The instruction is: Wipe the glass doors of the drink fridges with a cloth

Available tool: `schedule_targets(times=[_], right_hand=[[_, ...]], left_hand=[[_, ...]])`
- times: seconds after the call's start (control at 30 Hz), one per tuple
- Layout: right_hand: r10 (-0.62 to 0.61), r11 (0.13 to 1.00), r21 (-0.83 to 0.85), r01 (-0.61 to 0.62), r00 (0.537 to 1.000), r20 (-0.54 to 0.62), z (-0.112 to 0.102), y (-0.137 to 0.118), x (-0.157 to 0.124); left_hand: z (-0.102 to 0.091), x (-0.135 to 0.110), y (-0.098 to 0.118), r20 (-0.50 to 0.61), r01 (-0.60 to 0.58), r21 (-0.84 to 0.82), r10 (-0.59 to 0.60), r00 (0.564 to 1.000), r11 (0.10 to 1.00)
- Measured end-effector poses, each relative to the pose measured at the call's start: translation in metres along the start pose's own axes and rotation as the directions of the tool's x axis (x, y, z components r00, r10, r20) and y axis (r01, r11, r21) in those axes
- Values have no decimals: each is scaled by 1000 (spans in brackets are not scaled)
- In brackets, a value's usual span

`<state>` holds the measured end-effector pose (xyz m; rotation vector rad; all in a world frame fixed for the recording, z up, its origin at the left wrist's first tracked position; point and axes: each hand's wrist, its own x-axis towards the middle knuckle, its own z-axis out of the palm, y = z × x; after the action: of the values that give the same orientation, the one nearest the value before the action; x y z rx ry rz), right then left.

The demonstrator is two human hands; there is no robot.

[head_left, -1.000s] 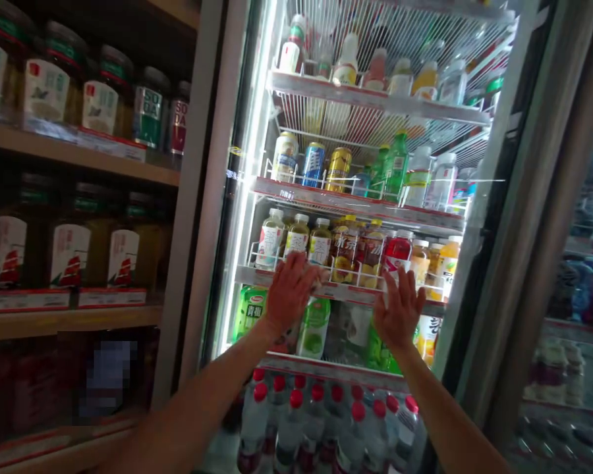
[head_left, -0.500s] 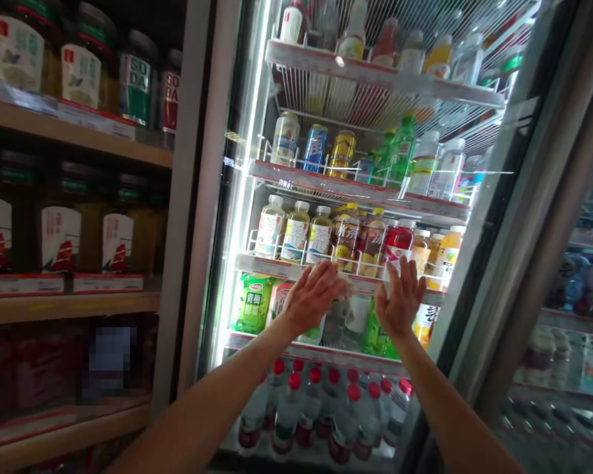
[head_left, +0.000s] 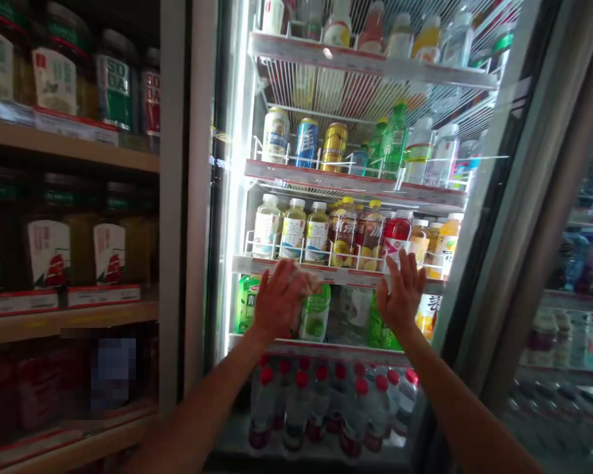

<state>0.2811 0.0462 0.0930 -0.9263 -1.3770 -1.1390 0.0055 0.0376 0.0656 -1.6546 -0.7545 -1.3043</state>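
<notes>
My left hand [head_left: 279, 299] lies against the glass door of a lit drinks cooler, somewhat blurred by motion. A pale crumpled cloth [head_left: 309, 282] shows at its fingers, mostly hidden by the hand. My right hand [head_left: 402, 289] is raised toward the same glass, its fingers stretched upward and holding nothing. Behind the left hand is a shelf edge with a green carton [head_left: 315, 315] below it. Tea bottles [head_left: 292, 230] stand just above. Near the right hand, a red drink bottle [head_left: 396, 230] is visible behind the glass.
Several red-capped bottles [head_left: 321, 395] stand at the cooler's bottom. Cans [head_left: 306, 143] and green bottles [head_left: 394, 139] fill a higher shelf. A metal door frame [head_left: 534, 217] runs down the right. Wooden shelves [head_left: 79, 141] with large jars and soda bottles are at left.
My left hand has swept left across the glass with the cloth, uncovering the green carton. The right hand stays at nearly the same spot. The view has shifted slightly.
</notes>
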Motion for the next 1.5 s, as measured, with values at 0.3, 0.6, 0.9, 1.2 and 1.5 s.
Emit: schedule_targets(times=[0.3, 0.6, 0.9, 1.2, 1.5], right_hand=[[24, 1000, -11, -24, 1000, -8, 0, -3, -2], [14, 999, -31, -15, 1000, -23, 0, -2, -2], [-1, 1000, -11, 1, 999, -35, -1, -2, -1], [4, 1000, -9, -5, 1000, -22, -1, -1, -3], [31, 999, -12, -31, 999, -14, 0, -2, -4]], left_hand=[[5, -8, 16, 13, -63, -47, 64, 998, 997], [-9, -5, -17, -177, 290, 46, -278, 944, 956], [-8, -2, -18, -122, 237, 54, -229, 966, 970], [-12, -15, -10, 78, -112, -17, 113, 991, 994], [-17, 0, -20, 6, 50, 20, -50, 999, 999]])
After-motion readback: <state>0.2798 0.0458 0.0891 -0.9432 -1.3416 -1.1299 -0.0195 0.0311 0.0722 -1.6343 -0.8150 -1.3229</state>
